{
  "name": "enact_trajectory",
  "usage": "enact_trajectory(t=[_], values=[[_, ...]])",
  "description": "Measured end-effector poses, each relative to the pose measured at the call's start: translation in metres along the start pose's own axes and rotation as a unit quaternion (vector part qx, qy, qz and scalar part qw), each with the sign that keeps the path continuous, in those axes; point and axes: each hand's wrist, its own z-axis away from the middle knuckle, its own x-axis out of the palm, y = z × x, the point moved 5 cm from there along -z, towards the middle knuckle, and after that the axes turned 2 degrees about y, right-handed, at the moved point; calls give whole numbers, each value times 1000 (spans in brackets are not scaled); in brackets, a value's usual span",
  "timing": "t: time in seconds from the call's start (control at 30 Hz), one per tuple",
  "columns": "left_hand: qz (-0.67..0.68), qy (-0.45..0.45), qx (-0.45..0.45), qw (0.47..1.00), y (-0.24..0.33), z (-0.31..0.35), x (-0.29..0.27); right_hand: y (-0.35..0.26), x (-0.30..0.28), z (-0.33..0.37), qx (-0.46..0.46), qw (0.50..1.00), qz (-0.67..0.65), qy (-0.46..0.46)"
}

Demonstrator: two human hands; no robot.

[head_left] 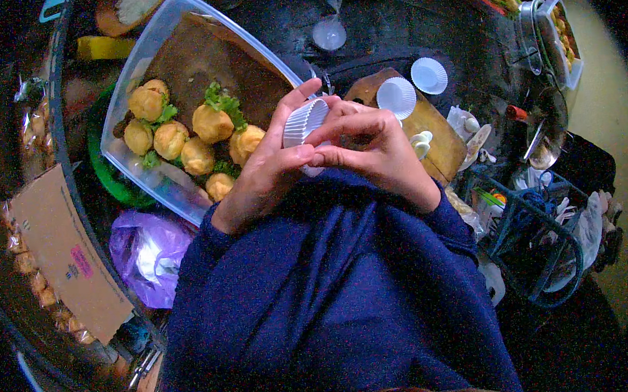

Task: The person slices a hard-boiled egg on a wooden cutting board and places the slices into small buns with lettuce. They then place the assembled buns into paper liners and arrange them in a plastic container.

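Observation:
A white pleated paper baking cup [304, 122] is held in front of me between both hands. My left hand [255, 171] is wrapped round it from the left, the thumb near its lower edge. My right hand [379, 142] pinches at the cup's near side; whether it grips a second cup there is hard to see. Left of my hands stands a clear plastic box [129, 92] lined with brown paper. Several golden filled puffs [172, 138] lie in it, with leafy green lettuce [223, 104] sticking out.
Two more paper cups, one [396, 97] on a wooden board [434, 135] and one [429, 75] behind it, lie to the right. A dark basket [539, 232] of odds and ends stands lower right. At left are a purple plastic bag [149, 256] and a cardboard piece [73, 254].

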Motion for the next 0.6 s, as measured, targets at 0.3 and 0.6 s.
enact_trajectory(t=[0.3,0.6], values=[[-11,-1,0,1000,6,4,2,-6,2,3,-35,995,88,39],[-74,46,39,995,7,4,-2,-8,-5,13,-21,989,116,91]])
